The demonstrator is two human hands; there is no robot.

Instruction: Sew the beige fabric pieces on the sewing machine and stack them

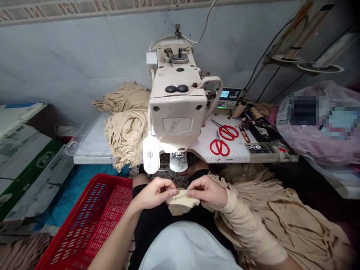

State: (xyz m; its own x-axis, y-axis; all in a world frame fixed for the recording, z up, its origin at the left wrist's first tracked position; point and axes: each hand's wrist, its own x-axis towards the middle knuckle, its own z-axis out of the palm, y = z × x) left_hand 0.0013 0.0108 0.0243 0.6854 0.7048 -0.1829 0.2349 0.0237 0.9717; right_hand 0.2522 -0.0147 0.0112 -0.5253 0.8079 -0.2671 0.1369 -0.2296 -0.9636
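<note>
Above my lap, my left hand (160, 191) and my right hand (206, 189) pinch the upper edge of a small piece of beige fabric (181, 204) between thumbs and fingers. The cloth hangs down between them. More beige fabric (250, 227) is drawn over my right forearm like a sleeve. Just beyond my hands stands a white sewing machine (177, 116), its needle area (178, 159) level with the table's front edge. Whether the small piece joins the cloth on my arm, I cannot tell.
Left of the machine, beige fabric (126, 131) is heaped. Two red-handled scissors (219, 146) and orange thread snips (244, 133) lie right. A red basket (98, 221) stands at my left; a large beige cloth pile (303, 225) at my right. A control panel (226, 98) sits behind.
</note>
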